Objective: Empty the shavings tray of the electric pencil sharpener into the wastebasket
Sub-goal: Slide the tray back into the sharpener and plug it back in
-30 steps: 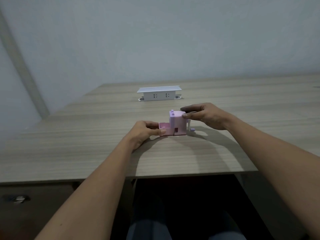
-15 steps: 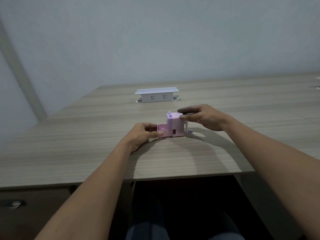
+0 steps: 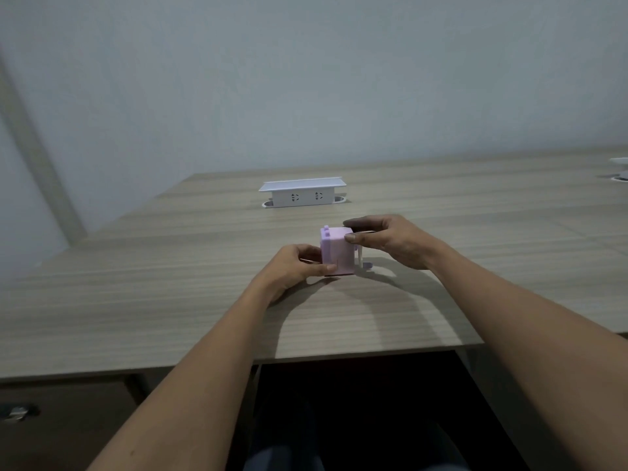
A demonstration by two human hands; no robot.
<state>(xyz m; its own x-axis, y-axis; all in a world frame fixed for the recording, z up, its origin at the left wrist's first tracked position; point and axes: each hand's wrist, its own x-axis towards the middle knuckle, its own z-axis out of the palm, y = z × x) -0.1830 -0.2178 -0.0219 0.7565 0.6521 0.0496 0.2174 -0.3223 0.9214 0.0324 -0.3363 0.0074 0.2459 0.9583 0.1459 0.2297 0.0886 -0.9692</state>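
We see the small pink boxy plastic pencil sharpener upright on the wood-grain table — crank side right. Right hand pinches its top; left hand grips its lower left, tray contents hidden.

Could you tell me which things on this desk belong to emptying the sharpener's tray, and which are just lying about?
In the job:
- sharpener, pink, standing on the desk
- left hand at its lower left side
- right hand gripping its top
- No wastebasket in view; tray not visible.

Lying about:
- socket box, white, farther back
- white item at far right edge, unclear
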